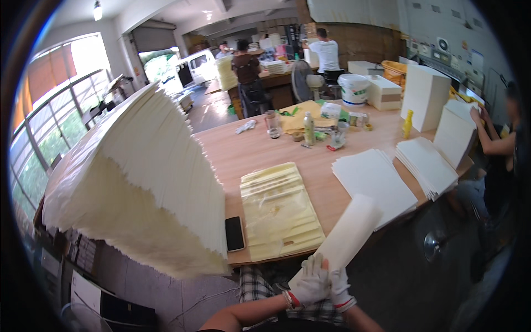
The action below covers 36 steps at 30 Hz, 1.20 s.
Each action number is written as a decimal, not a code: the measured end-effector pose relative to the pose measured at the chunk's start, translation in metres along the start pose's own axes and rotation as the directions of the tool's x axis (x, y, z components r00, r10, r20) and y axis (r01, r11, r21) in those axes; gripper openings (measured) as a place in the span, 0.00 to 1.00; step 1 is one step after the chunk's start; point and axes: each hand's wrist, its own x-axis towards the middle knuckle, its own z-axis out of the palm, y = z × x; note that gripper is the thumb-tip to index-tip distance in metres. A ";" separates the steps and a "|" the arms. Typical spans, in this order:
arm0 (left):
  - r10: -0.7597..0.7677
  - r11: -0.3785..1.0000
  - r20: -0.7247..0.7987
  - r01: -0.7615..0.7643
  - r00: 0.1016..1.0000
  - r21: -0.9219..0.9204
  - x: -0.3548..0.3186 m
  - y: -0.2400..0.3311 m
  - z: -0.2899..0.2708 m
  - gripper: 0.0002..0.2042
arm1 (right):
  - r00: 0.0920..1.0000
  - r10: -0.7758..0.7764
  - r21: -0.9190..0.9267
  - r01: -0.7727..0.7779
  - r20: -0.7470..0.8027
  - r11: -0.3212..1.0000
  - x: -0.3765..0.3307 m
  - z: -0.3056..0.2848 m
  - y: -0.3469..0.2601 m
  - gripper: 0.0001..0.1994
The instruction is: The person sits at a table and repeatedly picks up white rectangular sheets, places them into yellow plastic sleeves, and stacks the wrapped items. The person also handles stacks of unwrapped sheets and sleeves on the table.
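Note:
Both my hands wear white gloves with red cuffs and are close together at the near table edge, above my lap. A long white paper piece point(352, 232), apparently folded, slants up and right from them. My left hand point(311, 281) rests across its lower end, fingers pressed on it. My right hand point(339, 289) grips its lower right side; part of the fingers is hidden. Just beyond lies a flat pile of pale yellow, shiny sheets point(281, 213), with a black phone point(234, 233) at its left. White sheets point(375, 182) lie fanned to the right.
A tall stack of cream sheets point(149, 166) leans at the left. Bottles point(308, 128), tape rolls and a white bucket point(353, 89) stand farther back on the table point(221, 145). At the right, a person point(492, 135) handles white boxes point(454, 133). Others work behind, near a fan point(302, 82).

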 end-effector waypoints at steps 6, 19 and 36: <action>0.077 0.936 0.156 -0.017 0.985 -0.352 0.044 -0.046 -0.094 0.19 | 0.981 -0.192 -0.011 0.192 0.025 0.981 0.026 -0.006 -0.028 0.23; -0.131 -0.128 0.305 0.289 0.943 -0.949 0.147 -0.179 -0.058 0.08 | 0.870 -0.345 -0.669 0.491 0.352 0.558 0.012 -0.033 -0.122 0.07; -0.123 0.463 -0.082 -0.016 0.989 -0.886 0.116 -0.053 0.003 0.26 | 0.831 -0.324 -0.862 0.500 0.452 0.080 0.142 0.009 -0.006 0.11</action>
